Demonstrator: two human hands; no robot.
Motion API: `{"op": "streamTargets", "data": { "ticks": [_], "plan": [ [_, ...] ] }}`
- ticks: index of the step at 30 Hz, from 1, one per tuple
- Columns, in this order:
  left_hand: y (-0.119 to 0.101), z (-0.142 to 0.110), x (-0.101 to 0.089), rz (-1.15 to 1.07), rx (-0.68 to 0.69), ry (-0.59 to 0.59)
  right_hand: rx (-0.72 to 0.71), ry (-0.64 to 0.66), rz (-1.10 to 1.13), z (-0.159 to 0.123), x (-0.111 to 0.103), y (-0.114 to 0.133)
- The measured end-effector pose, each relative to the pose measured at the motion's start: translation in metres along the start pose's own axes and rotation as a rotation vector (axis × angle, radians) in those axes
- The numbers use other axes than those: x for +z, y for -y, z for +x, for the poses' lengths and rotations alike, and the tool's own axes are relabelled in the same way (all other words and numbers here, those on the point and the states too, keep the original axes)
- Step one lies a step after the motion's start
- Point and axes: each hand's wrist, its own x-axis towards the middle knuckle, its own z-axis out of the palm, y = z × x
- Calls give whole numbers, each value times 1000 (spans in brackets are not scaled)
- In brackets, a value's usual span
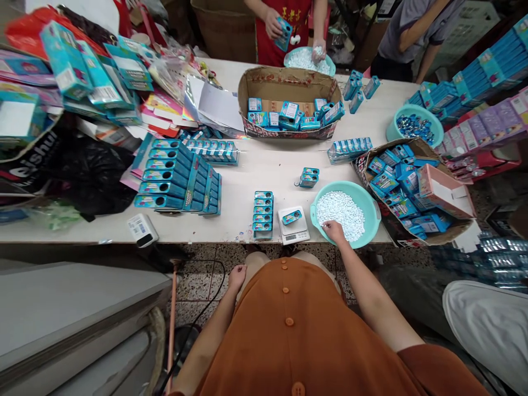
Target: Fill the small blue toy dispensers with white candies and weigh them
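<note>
My right hand (333,230) reaches into a teal bowl (370,201) of small white candies (342,212), fingers curled down among them. A small digital scale (293,226) stands just left of the bowl with one blue tin (291,216) on it. Left of the scale sits a short stack of blue tins (263,214). My left hand (237,274) hangs below the table edge near my lap, fingers curled with nothing seen in them.
A cardboard box of blue tins (289,104) sits mid-table, another box (412,187) at the right. Blue display packs (181,176) are stacked at left. Across the table a person in red holds a tin over a second bowl (308,59).
</note>
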Motion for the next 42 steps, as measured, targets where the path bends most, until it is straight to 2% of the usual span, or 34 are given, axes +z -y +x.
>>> {"op": "streamTargets", "data": {
  "ticks": [7,14,18,22,25,30,37,42],
  "plan": [
    [5,2,2,-30,-18,12,29,-50,37,-5,3,-3],
    [1,-2,-1,-31,-27,22,84,-111,153,-9,-11,6],
    [-2,-5,-2,-31,-34,25,80,-150,287,-7,-23,20],
    [-3,-7,-3,-42,-30,26,-36,-159,349,-4,-35,51],
    [-3,-7,-2,-55,-29,27,-174,-125,286,-1,-41,79],
    [0,-8,0,-73,-35,18,-389,-23,22,7,-39,115],
    [10,-4,7,-92,-43,1,-496,96,-218,18,-33,140],
    [17,1,11,-92,-46,-10,-509,140,-276,19,-31,147]
  ]
}}
